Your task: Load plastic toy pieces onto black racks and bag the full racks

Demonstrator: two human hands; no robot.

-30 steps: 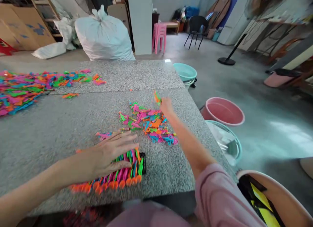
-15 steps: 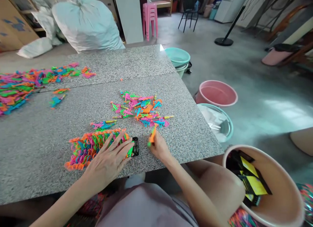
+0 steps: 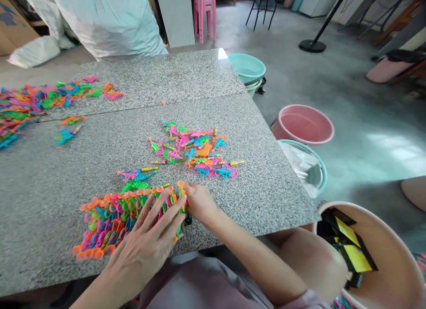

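Note:
My left hand point(image 3: 146, 235) lies with its fingers apart over the right part of a packed row of small, bright plastic pieces point(image 3: 106, 222) in orange, green, pink and blue. At the row's right end, my right hand point(image 3: 201, 203) pinches an orange plastic piece point(image 3: 181, 188) upright against the others. A bit of a black holder point(image 3: 188, 219) shows below my right fingers; the rest is covered. Just behind the row rest a few loose pieces point(image 3: 136, 175), some with yellow sticks. Farther back lies a loose heap of similar pieces point(image 3: 201, 153).
A larger heap of coloured pieces point(image 3: 43, 98) spreads over the left of the speckled table point(image 3: 120, 140). To the right stand a pink tub point(image 3: 304, 124), a teal basin point(image 3: 248, 67) and a peach tub point(image 3: 392, 251) with black-and-yellow packets. A big white sack point(image 3: 109, 25) stands behind the table.
My right hand has moved left, bringing the orange piece from beside the black holder to the row's end. My left hand stays on the row. The view has shifted slightly.

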